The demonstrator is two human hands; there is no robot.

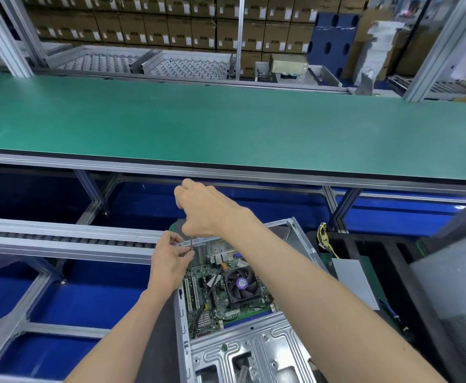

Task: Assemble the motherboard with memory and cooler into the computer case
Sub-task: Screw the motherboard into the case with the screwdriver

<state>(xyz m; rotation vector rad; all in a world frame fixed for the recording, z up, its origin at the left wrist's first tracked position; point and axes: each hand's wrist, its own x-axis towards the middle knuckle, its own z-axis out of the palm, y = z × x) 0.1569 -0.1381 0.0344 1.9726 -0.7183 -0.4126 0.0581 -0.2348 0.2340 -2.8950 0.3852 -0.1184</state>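
- At the case's (253, 349) far left corner, the right hand (201, 208) grips a screwdriver (191, 242) upright; the left hand's (171, 261) fingers (183, 254) pinch its tip, probably steadying a screw.
- Risk: the tip could slip and gouge the board (212, 299), just right of those fingers.
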